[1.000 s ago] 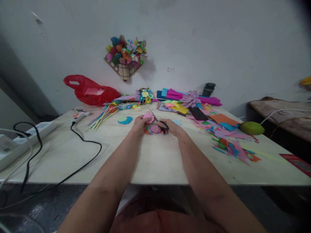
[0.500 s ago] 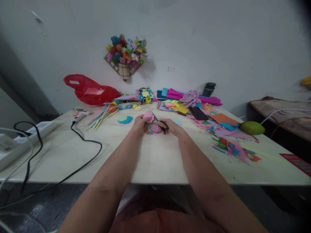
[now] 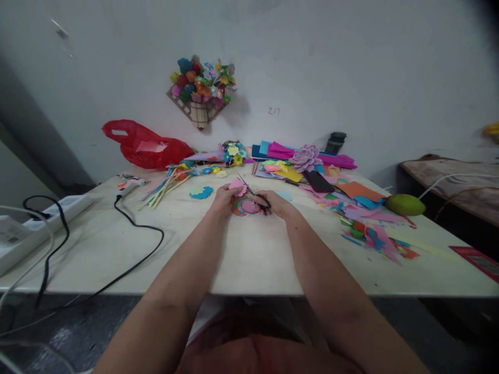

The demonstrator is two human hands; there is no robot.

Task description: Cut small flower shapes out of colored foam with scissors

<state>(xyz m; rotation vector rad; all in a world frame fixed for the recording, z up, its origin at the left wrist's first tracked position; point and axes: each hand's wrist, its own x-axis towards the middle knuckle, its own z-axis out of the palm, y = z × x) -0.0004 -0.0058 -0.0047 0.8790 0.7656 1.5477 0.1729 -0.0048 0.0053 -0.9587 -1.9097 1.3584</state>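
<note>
My left hand [image 3: 221,200] is closed on a small pink foam piece [image 3: 237,187] held just above the middle of the pale table [image 3: 249,254]. My right hand [image 3: 277,203] grips black-handled scissors [image 3: 255,196], whose blades point up and left into the pink piece. Under both hands lies a round stack of coloured foam shapes [image 3: 245,208], pink on top. A blue flower cut-out [image 3: 201,192] rests on the table just left of my left hand.
A glue gun [image 3: 128,182] with a black cord [image 3: 132,228] lies at the left, near a white power strip [image 3: 47,218]. A red plastic bag [image 3: 146,145], coloured sticks [image 3: 166,187], foam sheets [image 3: 304,161], scraps [image 3: 370,228] and a green oval object [image 3: 404,204] crowd the back and right.
</note>
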